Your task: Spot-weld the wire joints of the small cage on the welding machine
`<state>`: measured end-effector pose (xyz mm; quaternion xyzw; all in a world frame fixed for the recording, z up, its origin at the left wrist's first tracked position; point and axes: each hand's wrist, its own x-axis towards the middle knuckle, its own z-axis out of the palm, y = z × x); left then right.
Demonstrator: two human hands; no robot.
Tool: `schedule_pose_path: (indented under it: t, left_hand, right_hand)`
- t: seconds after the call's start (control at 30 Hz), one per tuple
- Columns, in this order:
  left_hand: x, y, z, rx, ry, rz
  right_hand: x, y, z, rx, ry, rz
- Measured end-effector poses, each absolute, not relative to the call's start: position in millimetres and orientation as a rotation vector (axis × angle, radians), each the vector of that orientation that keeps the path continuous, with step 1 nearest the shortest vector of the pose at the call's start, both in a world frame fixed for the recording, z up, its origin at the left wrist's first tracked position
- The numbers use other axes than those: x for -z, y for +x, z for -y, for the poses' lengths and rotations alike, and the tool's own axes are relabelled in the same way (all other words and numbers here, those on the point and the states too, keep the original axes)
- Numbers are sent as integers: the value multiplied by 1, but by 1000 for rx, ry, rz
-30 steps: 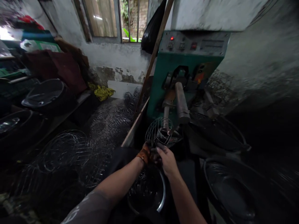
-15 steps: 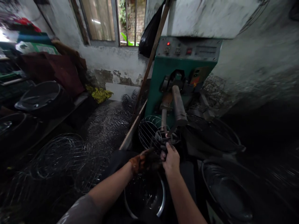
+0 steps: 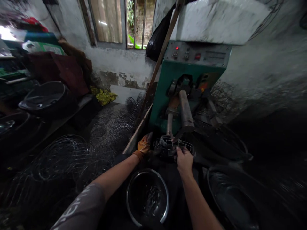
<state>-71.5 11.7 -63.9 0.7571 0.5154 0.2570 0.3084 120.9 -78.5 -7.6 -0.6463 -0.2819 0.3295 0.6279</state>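
Dim workshop: my left hand (image 3: 144, 145), in an orange work glove, steadies the near-left rim of a round wire-mesh basket (image 3: 173, 147) while my bare right hand (image 3: 184, 159) clenches its front rim, holding it flat between both hands under the grey electrode arm (image 3: 186, 110) of the green welding machine (image 3: 178, 76), above a round steel bowl (image 3: 147, 196)

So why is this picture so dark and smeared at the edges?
Head view: daylight enters only through the barred window, so the lower corners sink into shadow; the right wall is blurred and stretched, wide-angle style; the metal bowl rim catches a glint; the hands look fairly sharp.
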Motion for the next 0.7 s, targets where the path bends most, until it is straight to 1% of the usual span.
schedule_pose_path:
  t: [0.1, 0.23, 0.5, 0.7]
  left_hand:
    - [64, -56, -15, -704, 2136, -1267]
    - [64, -50, -12, -742, 2121, -1278]
    - [72, -60, -8, -846, 2030, -1215]
    - [69, -67, -8, -938, 2058, -1214]
  right_hand:
    - [8, 122, 78, -765, -1462, 617]
    - [7, 122, 79, -768, -1457, 627]
    - [6, 119, 82, -823, -1455, 577]
    - [7, 118, 80, -858, -1443, 520]
